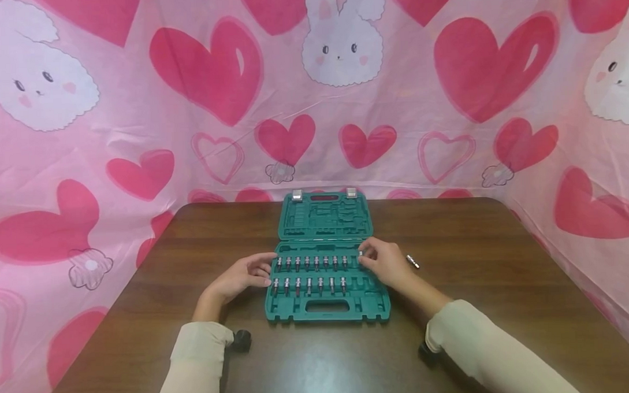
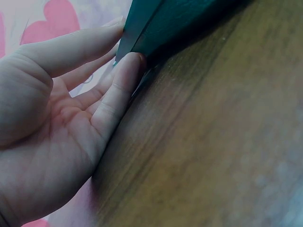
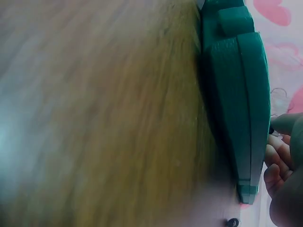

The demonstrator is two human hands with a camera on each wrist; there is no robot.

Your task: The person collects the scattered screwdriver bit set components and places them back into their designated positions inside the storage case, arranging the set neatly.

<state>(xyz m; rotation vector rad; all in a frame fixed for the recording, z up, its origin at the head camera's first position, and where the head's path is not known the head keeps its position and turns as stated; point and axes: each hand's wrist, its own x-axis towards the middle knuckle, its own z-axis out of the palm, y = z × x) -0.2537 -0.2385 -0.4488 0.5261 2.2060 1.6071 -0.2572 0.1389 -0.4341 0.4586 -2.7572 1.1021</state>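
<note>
An open green plastic case [image 1: 327, 321] lies on the table, holding two rows of metal bit sockets [image 1: 307, 264]. My left hand [image 1: 243, 276] is at the case's left edge. In the left wrist view, its fingertips [image 2: 129, 66] touch the green side wall. At the right end of the upper row, my right hand [image 1: 385, 262] pinches a small bit socket [image 1: 360, 253], mostly covered by the fingers. The right wrist view shows this hand [image 3: 286, 158] beyond the case's side [image 3: 236, 99]. One loose bit socket [image 1: 412, 261] lies on the table, right of the case.
The case's lid [image 1: 325, 216] is folded back, with two metal latches [image 1: 297, 195] on its far edge. A brown wooden table [image 1: 191, 247] carries everything. Pink cloth with hearts and rabbits [image 1: 342, 103] hangs behind and at both sides.
</note>
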